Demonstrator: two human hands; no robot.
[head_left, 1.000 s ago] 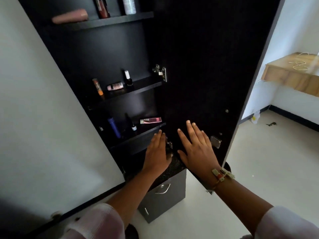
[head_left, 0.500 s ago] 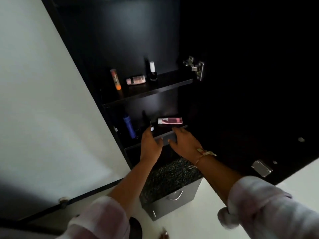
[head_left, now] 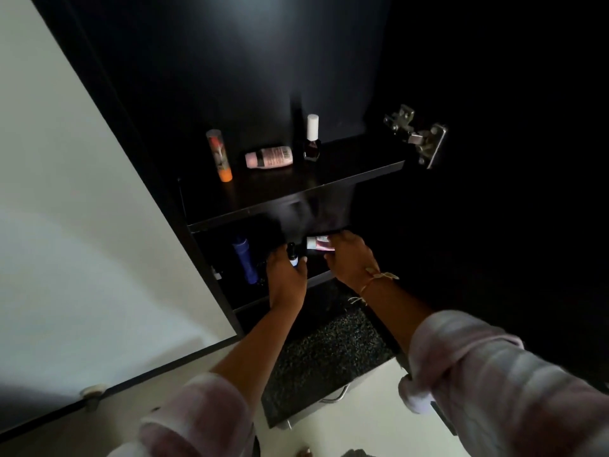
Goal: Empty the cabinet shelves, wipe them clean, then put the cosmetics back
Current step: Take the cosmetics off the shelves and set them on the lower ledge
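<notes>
On the lower shelf, the left hand curls its fingers round the upright bottle; the tube lies flat just to its right, long axis running left to right; the right hand pinches its right end.

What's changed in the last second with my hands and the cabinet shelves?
Both hands moved up into the lower shelf: the left hand now grips the small dark bottle, the right hand holds the pink tube. The blue bottle, nail polish, pink bottle and orange-tipped tube stayed put.
</notes>
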